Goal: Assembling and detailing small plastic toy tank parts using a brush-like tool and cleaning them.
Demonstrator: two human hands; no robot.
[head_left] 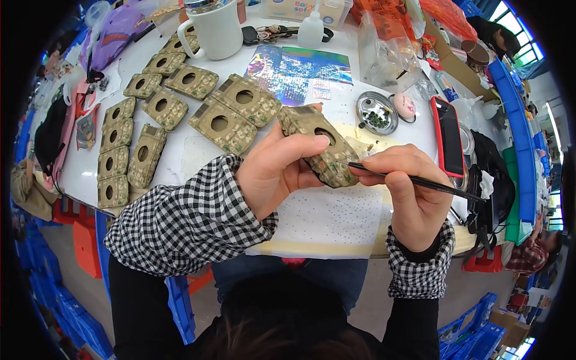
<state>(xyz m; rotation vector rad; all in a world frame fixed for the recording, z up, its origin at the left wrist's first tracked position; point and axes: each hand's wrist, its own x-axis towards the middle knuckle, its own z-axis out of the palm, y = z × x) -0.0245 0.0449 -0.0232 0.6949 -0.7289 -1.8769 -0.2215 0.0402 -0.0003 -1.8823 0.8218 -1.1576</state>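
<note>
My left hand (279,165) grips a camouflage model tank hull (330,150) over the table, thumb on its top beside the round hole. Between the fingers of my right hand (414,189) is a slim black pointed tool (435,185), its fine tip at the hull's top surface. I cannot tell whether it is tweezers or a brush. Beneath my hands lies a white sheet (327,225) dotted with small specks. Several more camouflage hulls with round holes, such as a tank hull (219,124), lie at the left. A round metal tin (376,113) holds small dark green pieces.
A white mug (215,30), keys (273,34) and a white squeeze bottle (311,30) stand or lie at the back. Shiny holographic film (300,72) lies mid-table. On the right are a red-cased phone (447,138), a pink round item (404,107) and plastic bags (390,57).
</note>
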